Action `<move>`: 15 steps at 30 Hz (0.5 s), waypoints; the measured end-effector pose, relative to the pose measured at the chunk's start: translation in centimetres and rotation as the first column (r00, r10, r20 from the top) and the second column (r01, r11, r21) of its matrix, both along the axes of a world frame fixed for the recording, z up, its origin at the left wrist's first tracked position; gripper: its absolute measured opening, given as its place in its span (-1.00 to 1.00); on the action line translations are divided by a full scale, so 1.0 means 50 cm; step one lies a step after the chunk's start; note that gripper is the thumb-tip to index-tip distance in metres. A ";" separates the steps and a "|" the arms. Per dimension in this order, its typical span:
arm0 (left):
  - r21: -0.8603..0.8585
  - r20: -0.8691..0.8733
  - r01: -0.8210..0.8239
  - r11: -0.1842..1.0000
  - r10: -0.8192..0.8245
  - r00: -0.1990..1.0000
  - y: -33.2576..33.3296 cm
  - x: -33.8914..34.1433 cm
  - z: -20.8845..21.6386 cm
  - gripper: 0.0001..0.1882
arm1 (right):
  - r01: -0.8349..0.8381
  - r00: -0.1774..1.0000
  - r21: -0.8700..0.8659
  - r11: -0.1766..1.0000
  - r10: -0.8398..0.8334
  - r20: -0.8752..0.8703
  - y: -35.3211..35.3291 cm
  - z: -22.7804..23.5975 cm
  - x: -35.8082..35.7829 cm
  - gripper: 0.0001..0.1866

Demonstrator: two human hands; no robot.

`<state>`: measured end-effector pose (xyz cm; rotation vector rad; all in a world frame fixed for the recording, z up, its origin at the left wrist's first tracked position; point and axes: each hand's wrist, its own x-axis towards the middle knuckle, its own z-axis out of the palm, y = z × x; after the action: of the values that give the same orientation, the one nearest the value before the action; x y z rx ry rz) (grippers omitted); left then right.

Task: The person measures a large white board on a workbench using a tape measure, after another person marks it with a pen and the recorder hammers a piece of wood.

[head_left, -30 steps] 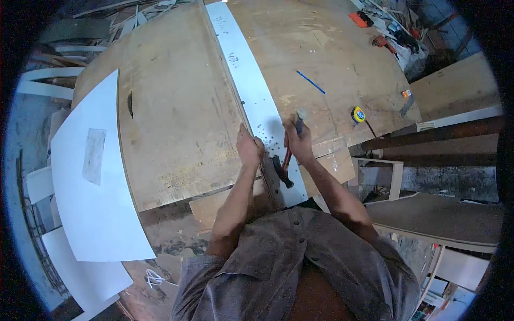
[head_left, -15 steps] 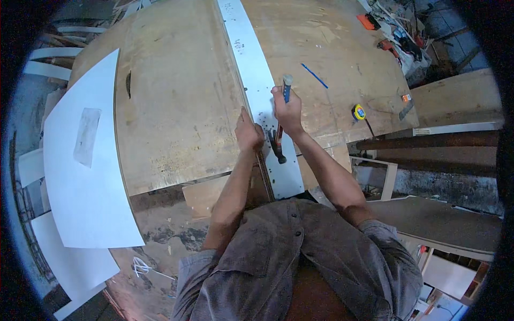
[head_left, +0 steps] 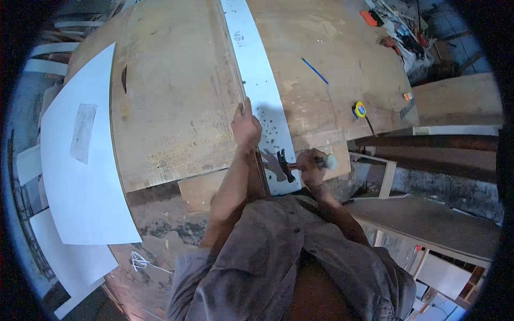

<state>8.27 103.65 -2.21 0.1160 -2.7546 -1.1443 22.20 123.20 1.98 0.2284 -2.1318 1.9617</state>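
A long narrow white board (head_left: 258, 67) runs away from my body, with brown wooden edging along its left side. My left hand (head_left: 246, 129) grips that left edge, its index finger stretched along it. Small dark nails or specks (head_left: 271, 128) are scattered on the white face beside this hand. In my right hand (head_left: 311, 167), closed round the handle, is a claw hammer (head_left: 284, 166). Its dark head is over the near end of the board and casts a shadow there; the handle's pale butt points up to the right. Whether the head touches the board I cannot tell.
Beneath lies a large plywood tabletop (head_left: 176, 96). A blue pencil-like stick (head_left: 315, 71) and a yellow tape measure (head_left: 359, 109) rest to the right. A large white panel (head_left: 88, 187) lies at left. Tools and bags (head_left: 409, 45) clutter the far right corner.
My right hand has come down toward me and to the right with the hammer, which has swung to lie nearly crosswise. My left hand has shifted slightly and stays on the board's edge.
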 end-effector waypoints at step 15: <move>0.016 0.405 0.863 0.505 -0.793 0.456 -0.054 0.192 0.134 -0.68 | -0.217 0.952 -0.552 0.805 0.300 0.062 -0.007 0.247 -0.027 -0.73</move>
<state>17.89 100.93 4.49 -1.3736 -3.2990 -1.0344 20.87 122.88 14.35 0.2890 -1.5815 2.7261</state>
